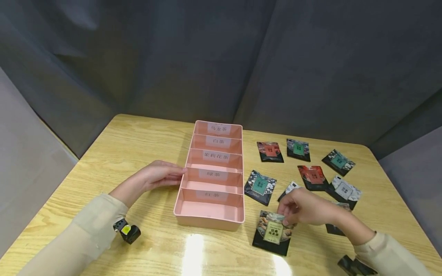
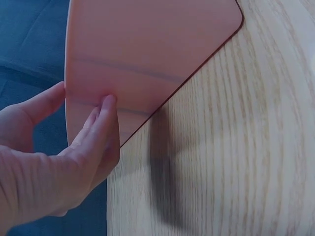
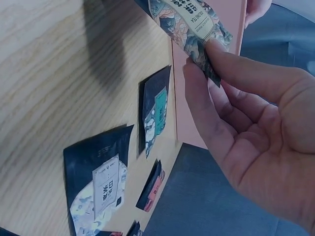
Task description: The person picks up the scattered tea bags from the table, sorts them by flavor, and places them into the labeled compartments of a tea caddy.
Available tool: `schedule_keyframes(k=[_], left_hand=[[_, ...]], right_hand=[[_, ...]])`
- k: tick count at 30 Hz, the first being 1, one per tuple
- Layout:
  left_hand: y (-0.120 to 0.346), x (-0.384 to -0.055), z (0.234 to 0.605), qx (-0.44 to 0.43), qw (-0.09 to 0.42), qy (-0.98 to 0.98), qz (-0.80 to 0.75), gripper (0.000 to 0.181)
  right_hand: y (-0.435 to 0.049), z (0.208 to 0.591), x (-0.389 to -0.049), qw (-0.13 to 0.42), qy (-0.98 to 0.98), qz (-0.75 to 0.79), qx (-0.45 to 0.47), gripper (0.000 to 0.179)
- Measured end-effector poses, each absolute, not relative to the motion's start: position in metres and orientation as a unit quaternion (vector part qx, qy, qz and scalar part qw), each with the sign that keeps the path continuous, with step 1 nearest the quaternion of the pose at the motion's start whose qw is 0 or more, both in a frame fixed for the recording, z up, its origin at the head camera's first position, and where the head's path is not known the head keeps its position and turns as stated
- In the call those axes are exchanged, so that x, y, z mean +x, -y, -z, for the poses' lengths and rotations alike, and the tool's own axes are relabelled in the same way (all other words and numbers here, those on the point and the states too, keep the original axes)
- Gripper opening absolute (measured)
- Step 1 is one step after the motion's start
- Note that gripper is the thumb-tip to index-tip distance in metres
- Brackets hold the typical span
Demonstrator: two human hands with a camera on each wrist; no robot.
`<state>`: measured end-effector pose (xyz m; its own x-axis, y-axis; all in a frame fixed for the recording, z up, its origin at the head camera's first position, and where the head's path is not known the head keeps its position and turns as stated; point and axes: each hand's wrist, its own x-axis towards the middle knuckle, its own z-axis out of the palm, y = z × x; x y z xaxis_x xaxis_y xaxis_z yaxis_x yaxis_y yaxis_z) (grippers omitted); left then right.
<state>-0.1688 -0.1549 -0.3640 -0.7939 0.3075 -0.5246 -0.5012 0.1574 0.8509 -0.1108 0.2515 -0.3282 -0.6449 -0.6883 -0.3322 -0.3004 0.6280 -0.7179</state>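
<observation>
Between thumb and fingers, my right hand (image 1: 307,209) pinches the top corner of a tea sachet (image 1: 272,234) with a yellow-green label. In the right wrist view this sachet (image 3: 184,22) is held above the wood, its label reading OOLONG TEA. My left hand (image 1: 159,175) touches the left wall of a pink divided box (image 1: 207,221), fingertips at the rim. The left wrist view shows the fingers against the box's outer side (image 2: 147,54). Each of the box's several compartments carries a paper label with Chinese characters, and no sachets show inside them.
Right of the box lie several other sachets: one with a teal label (image 1: 260,187) close to its wall, red ones (image 1: 270,151), a green one (image 1: 298,148) and a white-labelled one (image 1: 344,190). Another sachet (image 1: 289,188) is partly hidden behind my right hand. A dark curtain (image 1: 221,57) hangs behind the wooden table (image 1: 138,132).
</observation>
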Motion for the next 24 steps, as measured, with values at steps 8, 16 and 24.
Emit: schedule_keyframes(k=[8,16,24], left_hand=[[0.150,-0.171,0.362,-0.068,0.319,-0.696,-0.640,0.053],[0.147,-0.177,0.361,-0.075,0.325,-0.692,-0.640,0.053],[0.148,-0.179,0.359,-0.073,0.318,-0.710,-0.624,0.051]], right_hand=[[-0.256,0.322,-0.114,0.298,-0.849,0.320,-0.296,0.007],[-0.258,0.315,-0.125,0.306,-0.852,0.310,-0.290,0.008],[-0.252,0.303,-0.142,0.290,-0.859,0.287,-0.308,0.008]])
